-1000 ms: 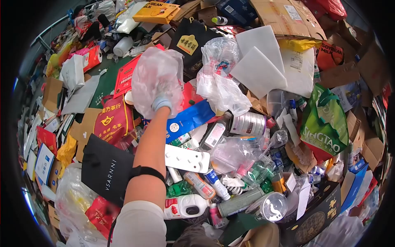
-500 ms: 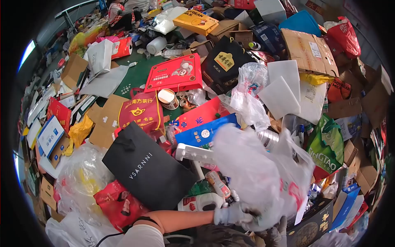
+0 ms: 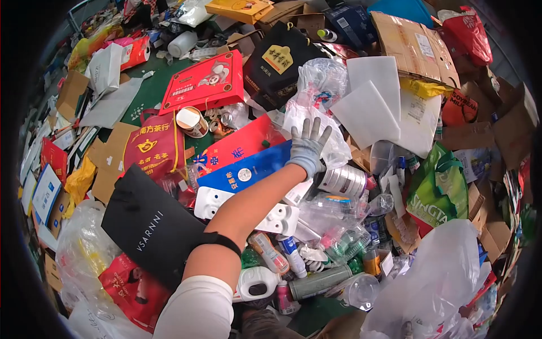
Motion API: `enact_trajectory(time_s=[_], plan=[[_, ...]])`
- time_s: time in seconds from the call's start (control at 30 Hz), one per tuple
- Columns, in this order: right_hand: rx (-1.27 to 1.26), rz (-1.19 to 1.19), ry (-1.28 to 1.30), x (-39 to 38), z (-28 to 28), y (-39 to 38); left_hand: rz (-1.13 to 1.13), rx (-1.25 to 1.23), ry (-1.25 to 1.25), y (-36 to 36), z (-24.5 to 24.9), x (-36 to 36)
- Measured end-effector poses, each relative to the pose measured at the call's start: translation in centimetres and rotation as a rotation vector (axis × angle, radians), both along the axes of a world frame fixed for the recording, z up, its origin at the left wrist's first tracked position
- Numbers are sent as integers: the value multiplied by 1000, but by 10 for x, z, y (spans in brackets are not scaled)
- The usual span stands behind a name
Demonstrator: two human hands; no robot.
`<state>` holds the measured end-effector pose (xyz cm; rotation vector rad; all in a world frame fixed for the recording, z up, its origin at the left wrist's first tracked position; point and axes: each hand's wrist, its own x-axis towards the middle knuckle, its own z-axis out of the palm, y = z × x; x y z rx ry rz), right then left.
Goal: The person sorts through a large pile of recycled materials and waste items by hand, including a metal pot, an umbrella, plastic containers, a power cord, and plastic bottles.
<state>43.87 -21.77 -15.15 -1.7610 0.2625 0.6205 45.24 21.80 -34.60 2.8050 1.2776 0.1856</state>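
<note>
One view, head camera, looking down on a deep heap of mixed packaging.

Item 1: left hand [image 3: 307, 148]. Grey-gloved, on a bare forearm with a black band and white sleeve. Held open with the fingers spread and nothing in its grasp. It is raised over the heap, with the fingertips at the lower edge of the clear plastic bag [image 3: 317, 93]; whether they touch it cannot be told. The right hand is out of frame.

Item 2: clear plastic bag. It sits right of centre in the upper middle of the heap, just beside the white foam sheets [image 3: 370, 107] and above the silver tin [image 3: 344, 179]. The film is thin, crumpled and glossy, bunched upward, with something blue and red showing through it.

Step in hand, by judgement: a reach, with no grip yet made. Taking the bag would call for closing the fingers on a loose fold of film, since it offers no firm edge and may snag on neighbouring items.

Surrounding stock:
- blue carton [image 3: 248, 169] under the wrist
- white plastic tray [image 3: 210, 201] beneath the forearm
- black paper bag [image 3: 147, 226] at the elbow
- red gift bag [image 3: 152, 147] to the left
- green bag [image 3: 437, 186] to the right
- large translucent bag [image 3: 440, 277] at the lower right
</note>
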Motion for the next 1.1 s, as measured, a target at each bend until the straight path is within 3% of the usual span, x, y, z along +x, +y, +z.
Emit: enact_trajectory(time_s=[0.07, 0.13, 0.23, 0.27, 0.3, 0.33, 0.37, 0.4, 0.43, 0.47, 0.53, 0.6, 0.63, 0.67, 0.7, 0.73, 0.8, 0.87, 0.93, 0.97, 1.03, 1.1], plan=[[-33, -46, -31, 6, 1, -1, -29, 200, 104, 34, -46, 22], [-3, -44, -55, 14, 1, -6, 55, 18, 134, 45, -59, 29], [98, -51, -121, 28, 10, -19, 184, -421, -342, 24, -77, 36], [149, -49, -146, 33, 12, -24, 258, -464, -790, -4, -88, 40], [195, -41, -166, 37, 13, -26, 207, -669, -953, -37, -82, 36], [228, -24, -173, 39, 11, -27, 174, -1025, -1084, -78, -70, 30], [251, 6, -165, 40, 7, -24, 8, -1286, -1288, -125, -56, 20], [263, 42, -145, 36, 0, -19, -86, -1361, -1159, -169, -24, -1], [273, 86, -124, 32, -10, -9, -252, -1542, -1338, -224, -38, 0], [283, 133, -96, 23, -20, 2, -482, -1445, -1279, -272, -39, -6], [297, 198, -53, 3, -37, 15, -911, -1675, -826, -329, 2, -34], [328, 219, -39, -9, -45, 22, -1238, -1362, -894, -356, 17, -48], [358, 215, -48, -10, -44, 22, -1302, -1661, -778, -312, 43, -65], [398, 197, -67, -6, -38, 16, -1402, -1494, -664, -277, 39, -58], [462, 158, -102, 2, -29, 6, -1131, -1815, -524, -222, 57, -67], [547, 121, -133, 10, -21, -7, -1007, -1351, -871, -180, 32, -64], [746, 60, -202, 29, -3, -36, -268, -636, -871, -76, 6, -87], [900, 60, -241, 43, 6, -52, 316, -191, -249, 9, -38, -126], [760, 87, -205, 44, -1, -37, 599, -511, 115, 51, -85, -173], [663, 115, -167, 43, -9, -25, 520, -1100, 39, 61, -105, -194], [510, 174, -100, 41, -23, -5, 263, -757, -9, 39, -117, -195], [427, 213, -32, 35, -31, 6, 145, -570, 1, -15, -90, -178]])
